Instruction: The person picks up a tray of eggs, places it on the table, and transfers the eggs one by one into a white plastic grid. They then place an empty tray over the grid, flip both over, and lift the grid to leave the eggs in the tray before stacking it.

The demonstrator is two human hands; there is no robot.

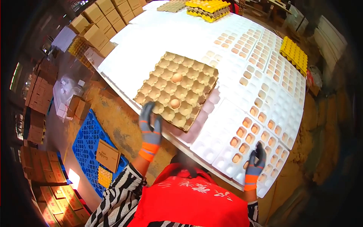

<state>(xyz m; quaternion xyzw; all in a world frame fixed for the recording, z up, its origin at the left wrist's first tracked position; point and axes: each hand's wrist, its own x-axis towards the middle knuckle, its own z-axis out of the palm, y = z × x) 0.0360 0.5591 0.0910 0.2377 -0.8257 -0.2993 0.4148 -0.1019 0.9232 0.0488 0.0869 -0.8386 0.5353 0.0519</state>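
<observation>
My left hand [150, 125], in a grey and orange glove, is beside the near left corner of a brown pulp egg tray [191, 83]. Its thumb and fingers are apart, with nothing between them. Two eggs sit in that tray, one egg [177, 77] near the middle and another egg [175, 103] closer to me. My right hand [256, 160], gloved alike, hovers over the white foam trays [223, 155] with its fingers apart. Brown eggs [234, 142] fill several foam cups just left of it, and more lie to its right.
The white table carries rows of foam trays, many with eggs. Yellow egg trays [293, 56] lie at the right edge, and a stack of yellow trays [208, 8] stands at the far end. Left are stacked cartons [104, 17] and a blue pallet [90, 132] on the floor.
</observation>
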